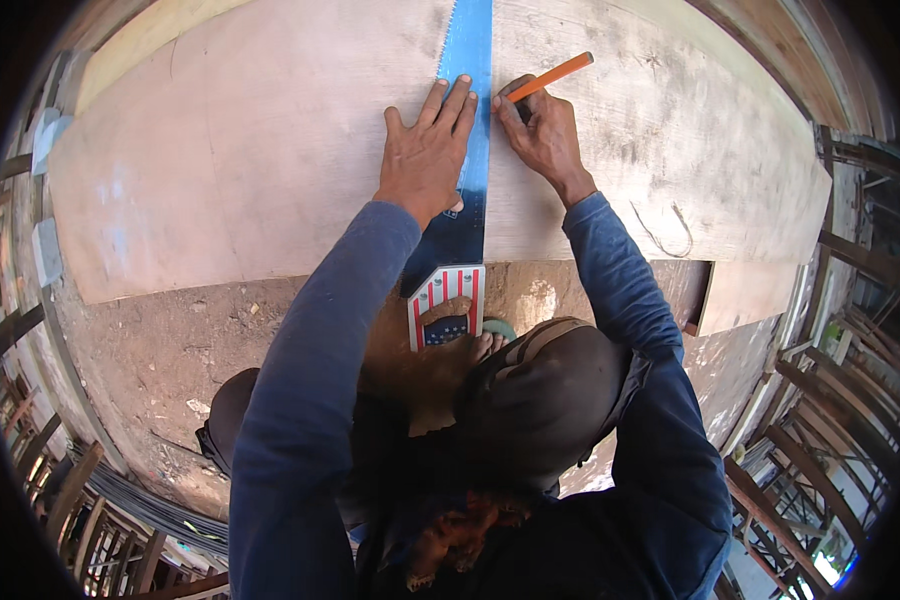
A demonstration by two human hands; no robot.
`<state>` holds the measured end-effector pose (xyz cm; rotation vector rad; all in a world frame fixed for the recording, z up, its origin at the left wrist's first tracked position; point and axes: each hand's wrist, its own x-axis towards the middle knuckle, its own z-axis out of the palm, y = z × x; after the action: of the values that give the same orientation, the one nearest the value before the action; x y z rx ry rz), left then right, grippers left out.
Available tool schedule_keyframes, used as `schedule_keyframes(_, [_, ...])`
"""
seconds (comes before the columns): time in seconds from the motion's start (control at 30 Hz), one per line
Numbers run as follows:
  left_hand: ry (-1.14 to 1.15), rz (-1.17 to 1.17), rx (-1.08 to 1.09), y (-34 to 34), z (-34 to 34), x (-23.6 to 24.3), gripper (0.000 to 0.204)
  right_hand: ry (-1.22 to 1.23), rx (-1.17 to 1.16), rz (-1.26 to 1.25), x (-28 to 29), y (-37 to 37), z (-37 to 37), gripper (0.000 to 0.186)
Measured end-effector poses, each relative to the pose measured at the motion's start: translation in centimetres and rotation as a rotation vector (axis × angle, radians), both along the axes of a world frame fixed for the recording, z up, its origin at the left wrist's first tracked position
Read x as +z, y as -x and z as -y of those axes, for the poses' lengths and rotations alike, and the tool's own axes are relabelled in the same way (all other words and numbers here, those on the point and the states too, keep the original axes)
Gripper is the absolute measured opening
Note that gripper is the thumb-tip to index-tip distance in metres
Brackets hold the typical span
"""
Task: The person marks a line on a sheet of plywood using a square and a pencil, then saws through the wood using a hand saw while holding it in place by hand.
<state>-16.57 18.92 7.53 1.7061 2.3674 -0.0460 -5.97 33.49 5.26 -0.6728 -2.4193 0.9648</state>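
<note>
A blue handsaw lies flat across a plywood sheet, its toothed edge on the left and its straight back on the right. The saw's red, white and blue patterned handle reaches past the sheet's near edge toward me. My left hand rests flat on the blade with fingers stretched. In my right hand an orange pencil is pinched, its upper end slanting up to the right. That hand sits against the saw's straight edge; the pencil's tip is hidden by the fingers.
A thin string lies on the sheet right of my forearm. A smaller wood piece adjoins its near right edge. Wooden framing stands at right, and dark bundled rods lie at lower left. My knees are close to the sheet.
</note>
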Motion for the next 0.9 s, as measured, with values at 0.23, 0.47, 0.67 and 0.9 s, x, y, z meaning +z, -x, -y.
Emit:
schedule_keyframes(0.23, [0.057,0.021,-0.006,0.4,0.1,0.9,0.129,-0.138,-0.021,-0.052,1.2,6.3,-5.8,0.018])
schedule_keyframes(0.47, [0.009,0.059,-0.100,-1.3,-1.4,0.4,0.132,-0.271,-0.224,-0.246,5.8,14.4,-18.8,0.024])
schedule_keyframes(0.67, [0.117,-0.010,-0.010,-0.3,0.0,1.4,0.136,-0.341,-0.191,-0.652,24.9,18.3,-13.9,0.032])
schedule_keyframes(0.9, [0.141,-0.004,-0.003,-0.2,-0.2,0.9,0.140,-0.006,-0.166,-0.436,13.8,0.0,-2.2,0.020])
